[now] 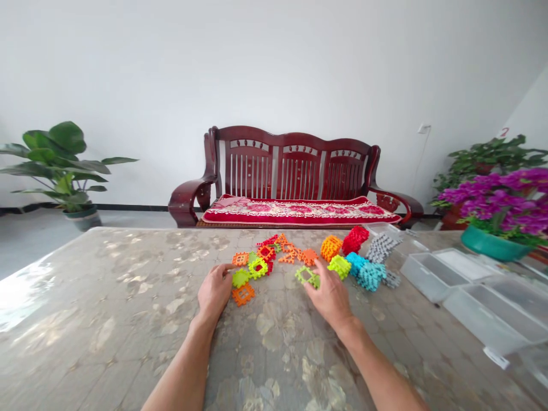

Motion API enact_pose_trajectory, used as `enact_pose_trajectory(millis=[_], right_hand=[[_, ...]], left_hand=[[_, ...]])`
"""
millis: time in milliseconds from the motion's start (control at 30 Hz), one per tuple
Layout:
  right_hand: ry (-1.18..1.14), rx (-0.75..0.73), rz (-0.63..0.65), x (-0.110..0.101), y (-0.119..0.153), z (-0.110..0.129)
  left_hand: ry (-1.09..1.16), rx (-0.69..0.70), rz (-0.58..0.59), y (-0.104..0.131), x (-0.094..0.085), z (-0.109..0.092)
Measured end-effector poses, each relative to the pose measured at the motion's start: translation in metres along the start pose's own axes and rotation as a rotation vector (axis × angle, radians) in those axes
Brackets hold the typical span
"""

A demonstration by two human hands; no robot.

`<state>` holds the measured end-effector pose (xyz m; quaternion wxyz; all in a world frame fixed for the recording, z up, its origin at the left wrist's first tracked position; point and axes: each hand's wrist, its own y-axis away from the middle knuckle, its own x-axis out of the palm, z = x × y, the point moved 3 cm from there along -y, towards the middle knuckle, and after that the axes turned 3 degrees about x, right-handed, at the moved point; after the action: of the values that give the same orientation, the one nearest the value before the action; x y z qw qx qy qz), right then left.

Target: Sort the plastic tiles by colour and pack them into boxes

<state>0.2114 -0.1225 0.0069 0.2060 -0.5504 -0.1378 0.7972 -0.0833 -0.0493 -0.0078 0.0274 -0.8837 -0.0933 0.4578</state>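
Several flat plastic interlocking tiles with notched edges lie around my hands. My left hand (216, 288) is closed at the left edge of a cluster, its fingertips and thumb against a lime-green tile (241, 278). Touching that tile are an orange window tile (240, 259), another orange tile (243, 294) and a yellow-green open-centred tile (258, 268). My right hand (329, 291) has its thumb and forefinger on the edges of a green open-centred tile (305, 275), low over the table. Just beyond its forefinger lies an orange tile (309, 256).
Stacked tiles stand at the right: orange (331, 248), red (355, 240), blue (371, 276), lime (339, 266) and grey (383, 248). Clear plastic boxes (428, 290) and a flower pot (494, 246) occupy the table's right side. A wooden bench (299, 171) stands behind.
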Motion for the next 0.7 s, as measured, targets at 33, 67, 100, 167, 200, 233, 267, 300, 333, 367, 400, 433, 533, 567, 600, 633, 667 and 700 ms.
enact_pose_trajectory(millis=[33,67,100,167,200,233,267,300,333,367,400,433,533,567,600,633,667,700], right_hand=[[0.018,0.024,-0.017,-0.004,0.000,-0.008],[0.034,0.045,-0.030,-0.007,0.000,-0.016],[0.049,0.061,-0.041,-0.009,0.000,-0.022],[0.078,0.077,-0.058,-0.012,0.002,-0.031],[0.090,0.078,-0.064,-0.012,0.003,-0.034],[0.103,0.076,-0.068,-0.013,0.004,-0.036],[0.117,0.071,-0.069,-0.014,0.004,-0.037],[0.131,0.063,-0.067,-0.014,0.005,-0.037],[0.148,0.056,-0.062,-0.015,0.005,-0.037],[0.167,0.050,-0.056,-0.016,0.005,-0.037],[0.189,0.047,-0.051,-0.017,0.005,-0.036],[0.209,0.043,-0.049,-0.018,0.005,-0.035],[0.217,0.017,-0.075,-0.023,0.005,-0.029],[0.193,-0.001,-0.081,-0.023,0.005,-0.025],[0.157,-0.025,-0.078,-0.023,0.006,-0.020],[0.111,-0.054,-0.065,-0.021,0.007,-0.013],[0.059,-0.085,-0.043,-0.018,0.008,-0.005],[0.008,-0.113,-0.014,-0.014,0.009,0.004]], left_hand=[[0.003,-0.004,0.002,0.000,-0.001,-0.001],[0.006,-0.007,0.003,0.000,-0.001,-0.001],[0.008,-0.008,0.003,0.001,-0.001,-0.001],[0.010,-0.010,0.006,0.001,-0.001,-0.001],[0.012,-0.013,0.007,0.000,-0.001,-0.001],[0.016,-0.016,0.009,0.000,-0.001,0.000],[0.020,-0.018,0.010,0.000,0.000,0.000],[0.024,-0.018,0.010,0.000,0.000,0.001],[0.027,-0.016,0.008,-0.001,0.000,0.001],[0.027,-0.014,0.007,-0.001,0.001,0.001],[0.026,-0.012,0.005,-0.001,0.001,0.001],[0.023,-0.012,0.005,-0.001,0.001,0.001],[0.016,-0.017,0.008,-0.001,0.001,0.000],[0.014,-0.017,0.009,-0.001,0.001,0.000],[0.012,-0.015,0.009,-0.001,0.001,0.000],[0.010,-0.013,0.009,-0.001,0.001,-0.001],[0.008,-0.010,0.009,-0.001,0.001,-0.001],[0.005,-0.007,0.011,-0.001,0.001,-0.001]])
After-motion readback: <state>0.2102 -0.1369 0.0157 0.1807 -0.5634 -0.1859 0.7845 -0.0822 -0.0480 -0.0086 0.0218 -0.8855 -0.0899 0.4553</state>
